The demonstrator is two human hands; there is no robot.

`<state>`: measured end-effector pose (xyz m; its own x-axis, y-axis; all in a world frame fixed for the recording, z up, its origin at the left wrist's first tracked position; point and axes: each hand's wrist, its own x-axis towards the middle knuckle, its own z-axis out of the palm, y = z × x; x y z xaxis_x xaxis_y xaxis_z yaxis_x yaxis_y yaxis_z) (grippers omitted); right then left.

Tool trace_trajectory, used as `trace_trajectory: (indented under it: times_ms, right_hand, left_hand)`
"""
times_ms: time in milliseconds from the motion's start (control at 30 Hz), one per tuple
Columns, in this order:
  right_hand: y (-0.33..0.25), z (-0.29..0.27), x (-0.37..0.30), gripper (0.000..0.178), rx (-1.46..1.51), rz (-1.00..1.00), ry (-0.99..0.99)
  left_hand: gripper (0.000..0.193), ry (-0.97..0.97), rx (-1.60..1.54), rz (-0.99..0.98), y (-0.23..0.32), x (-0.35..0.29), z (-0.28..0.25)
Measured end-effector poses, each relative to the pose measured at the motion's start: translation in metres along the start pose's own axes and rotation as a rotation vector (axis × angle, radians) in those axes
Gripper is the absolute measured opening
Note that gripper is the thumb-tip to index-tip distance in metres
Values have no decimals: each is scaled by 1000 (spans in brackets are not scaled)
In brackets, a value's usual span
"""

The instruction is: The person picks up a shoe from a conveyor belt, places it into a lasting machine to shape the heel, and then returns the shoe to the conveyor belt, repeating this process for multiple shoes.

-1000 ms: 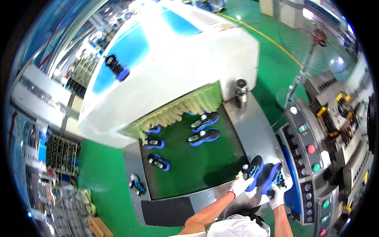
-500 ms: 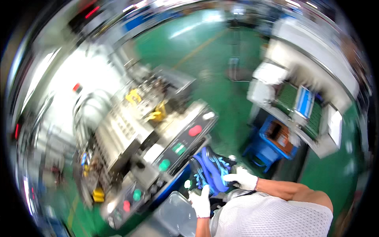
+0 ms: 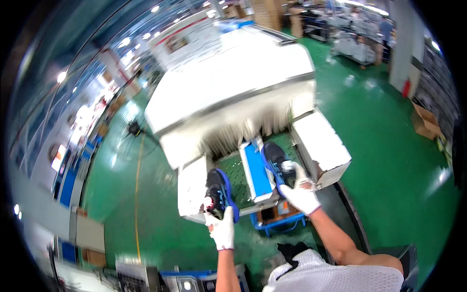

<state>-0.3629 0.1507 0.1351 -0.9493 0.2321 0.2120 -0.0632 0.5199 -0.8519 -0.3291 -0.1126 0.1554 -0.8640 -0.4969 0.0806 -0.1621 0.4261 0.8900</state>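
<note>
Two black shoes with blue soles are in the gloved hands, toes toward a white machine with a fringed curtain. The left hand has its fingers pinching the left shoe by the heel, above the border of the left ledge and green mesh belt. The right hand has its fingers clasping the right shoe near its heel, over the right edge of a blue strip. I cannot tell whether either sole touches anything. Lowered there, the left shoe could straddle the ledge and tip; the right could catch the strip's rim and sit askew. Heel-only grips might let the toes dip.
</note>
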Motion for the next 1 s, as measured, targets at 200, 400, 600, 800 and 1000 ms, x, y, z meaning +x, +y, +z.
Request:
trace_trajectory:
  times_ms: [200, 400, 600, 800, 1000]
  right_hand:
    - [53, 84, 104, 82, -129, 88, 149]
    - [43, 67, 140, 89, -292, 128, -19]
    - [-28, 88, -3, 68, 201, -434, -364]
    - [-51, 202, -247, 66, 62, -894, -1601]
    - [-55, 192, -397, 61, -157, -954, -1986]
  left_hand:
    - [80, -82, 327, 31, -15, 138, 96]
    - [68, -104, 44, 201, -12, 117, 94]
    - [44, -162, -92, -98, -119, -82, -8]
    - [52, 276, 445, -708, -302, -447, -178]
    - [44, 1082, 444, -1327, -258, -715, -231]
